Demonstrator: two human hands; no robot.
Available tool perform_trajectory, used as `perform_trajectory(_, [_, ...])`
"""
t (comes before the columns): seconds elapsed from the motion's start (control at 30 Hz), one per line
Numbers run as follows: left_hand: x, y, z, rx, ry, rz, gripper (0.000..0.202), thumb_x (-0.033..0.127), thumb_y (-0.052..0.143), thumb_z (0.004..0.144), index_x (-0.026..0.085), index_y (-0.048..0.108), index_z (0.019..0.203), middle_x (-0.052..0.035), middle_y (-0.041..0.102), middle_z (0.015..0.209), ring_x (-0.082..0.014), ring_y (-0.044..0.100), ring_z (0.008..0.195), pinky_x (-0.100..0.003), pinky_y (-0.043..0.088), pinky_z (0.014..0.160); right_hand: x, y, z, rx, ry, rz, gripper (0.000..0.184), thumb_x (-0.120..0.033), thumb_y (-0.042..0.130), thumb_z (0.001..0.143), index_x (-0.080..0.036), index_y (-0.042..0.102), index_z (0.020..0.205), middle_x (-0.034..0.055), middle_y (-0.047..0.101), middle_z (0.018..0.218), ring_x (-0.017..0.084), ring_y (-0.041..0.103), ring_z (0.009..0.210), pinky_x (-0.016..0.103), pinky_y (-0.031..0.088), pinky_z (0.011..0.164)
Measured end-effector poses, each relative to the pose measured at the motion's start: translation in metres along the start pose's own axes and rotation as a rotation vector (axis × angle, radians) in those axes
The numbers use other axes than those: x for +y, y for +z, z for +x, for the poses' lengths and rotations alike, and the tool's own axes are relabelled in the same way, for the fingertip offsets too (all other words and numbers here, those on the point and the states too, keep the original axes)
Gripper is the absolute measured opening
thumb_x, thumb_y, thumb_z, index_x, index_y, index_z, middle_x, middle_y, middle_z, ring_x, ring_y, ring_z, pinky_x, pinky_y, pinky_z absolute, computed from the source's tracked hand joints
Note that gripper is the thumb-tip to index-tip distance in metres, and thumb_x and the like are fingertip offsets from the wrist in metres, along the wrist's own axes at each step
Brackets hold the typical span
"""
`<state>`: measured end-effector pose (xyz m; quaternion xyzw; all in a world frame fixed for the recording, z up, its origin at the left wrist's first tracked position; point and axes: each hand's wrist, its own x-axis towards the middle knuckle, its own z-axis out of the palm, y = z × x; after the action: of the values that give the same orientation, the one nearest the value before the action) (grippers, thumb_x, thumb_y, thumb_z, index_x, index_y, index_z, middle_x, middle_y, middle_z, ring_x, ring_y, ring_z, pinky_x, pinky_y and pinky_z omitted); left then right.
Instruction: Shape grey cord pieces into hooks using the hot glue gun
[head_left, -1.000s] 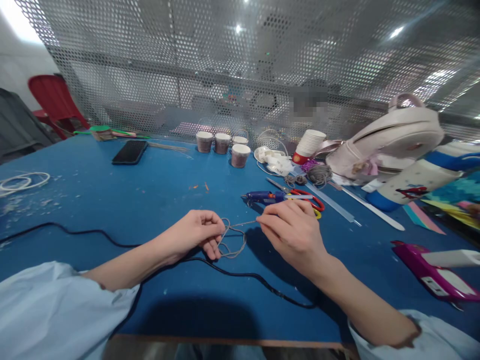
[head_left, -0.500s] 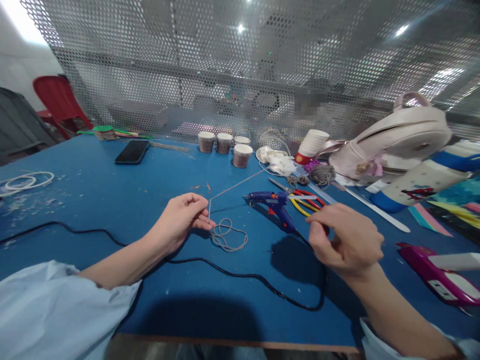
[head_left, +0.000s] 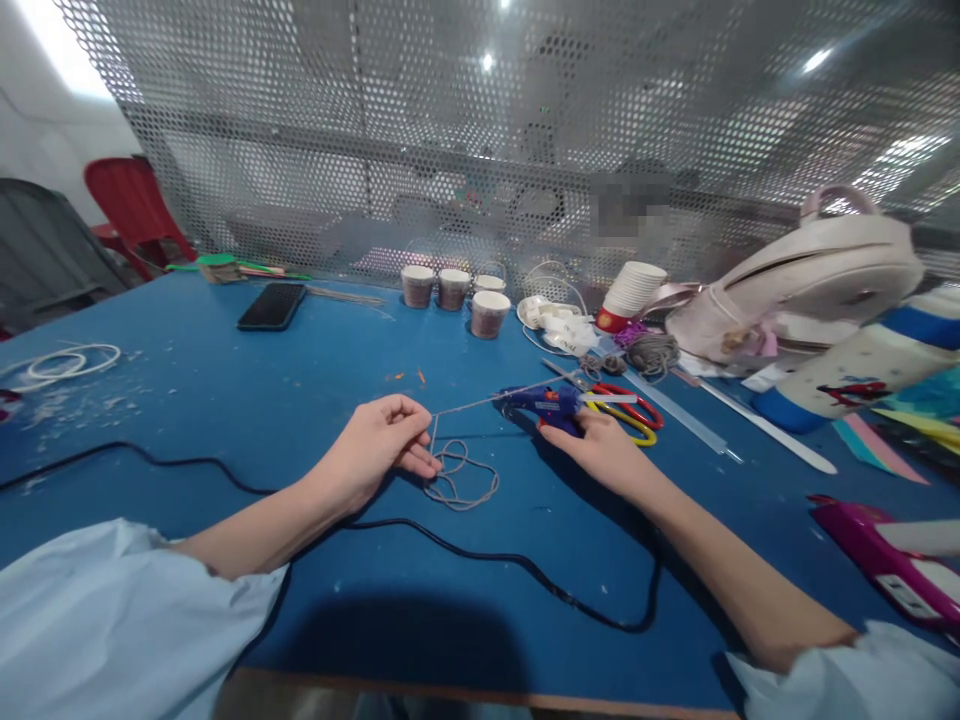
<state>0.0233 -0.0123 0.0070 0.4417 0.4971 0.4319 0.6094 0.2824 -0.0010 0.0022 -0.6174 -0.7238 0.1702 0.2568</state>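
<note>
Now the left hand (head_left: pixel 379 445) pinches a grey cord (head_left: pixel 459 478) between thumb and fingertips, above its loose coils at the middle of the desk (head_left: pixel 247 400). The right hand (head_left: pixel 600 450) curls around the handle of the blue glue gun (head_left: pixel 544 403) — a firm grip, with the nozzle clear of the taut strand, seems wise. Half a second earlier that hand hung free, nearer the front edge.

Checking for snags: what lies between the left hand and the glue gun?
Head view: only grey cord, one strand from left hand toward glue gun, loops on the blue table.
</note>
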Motion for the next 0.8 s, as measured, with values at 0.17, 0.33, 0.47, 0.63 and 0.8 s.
perform_trajectory(0.17, [0.000,0.000,0.001,0.049,0.026,-0.012,0.012,0.021,0.057,0.079,0.015,0.049,0.073,0.0023,0.055,0.058,-0.0155,0.066,0.049,-0.021,0.052,0.043,-0.013,-0.007,-0.015,-0.167,0.056,0.294,0.018,-0.023,0.050,0.076,-0.014,0.064,0.081,0.0032,0.067,0.067,0.018,0.063,0.061,0.028,0.049,0.056])
perform_trajectory(0.33, [-0.003,0.001,0.003,0.054,0.024,-0.007,0.012,0.021,0.057,0.080,0.015,0.049,0.073,0.0023,0.055,0.058,-0.0152,0.066,0.049,-0.021,0.053,0.044,-0.031,-0.006,-0.031,-0.207,0.008,0.271,0.025,-0.037,0.056,0.079,-0.016,0.068,0.084,0.0002,0.063,0.057,0.016,0.058,0.052,0.027,0.047,0.051])
perform_trajectory(0.47, [-0.005,0.003,0.002,0.028,0.018,-0.003,0.013,0.022,0.059,0.078,0.015,0.048,0.073,0.0027,0.055,0.057,-0.0158,0.067,0.049,-0.022,0.053,0.044,-0.044,0.003,-0.037,-0.122,-0.062,0.186,0.027,-0.042,0.054,0.082,-0.021,0.071,0.086,-0.0005,0.062,0.051,0.018,0.059,0.052,0.028,0.047,0.050])
perform_trajectory(0.63, [-0.005,0.008,0.000,-0.002,0.015,0.028,0.014,0.023,0.057,0.079,0.016,0.047,0.072,0.0030,0.055,0.054,-0.0164,0.067,0.049,-0.023,0.053,0.045,-0.051,0.010,-0.040,-0.059,-0.149,0.105,0.029,-0.038,0.051,0.086,-0.024,0.069,0.103,0.0017,0.071,0.072,0.022,0.066,0.071,0.033,0.052,0.065])
perform_trajectory(0.8, [-0.004,0.008,-0.002,-0.013,0.006,0.035,0.014,0.023,0.056,0.079,0.016,0.047,0.072,0.0028,0.055,0.054,-0.0165,0.067,0.050,-0.024,0.054,0.046,-0.049,0.013,-0.040,-0.071,-0.190,0.079,0.032,-0.038,0.050,0.087,-0.027,0.066,0.112,0.0017,0.072,0.093,0.022,0.066,0.085,0.034,0.052,0.078])
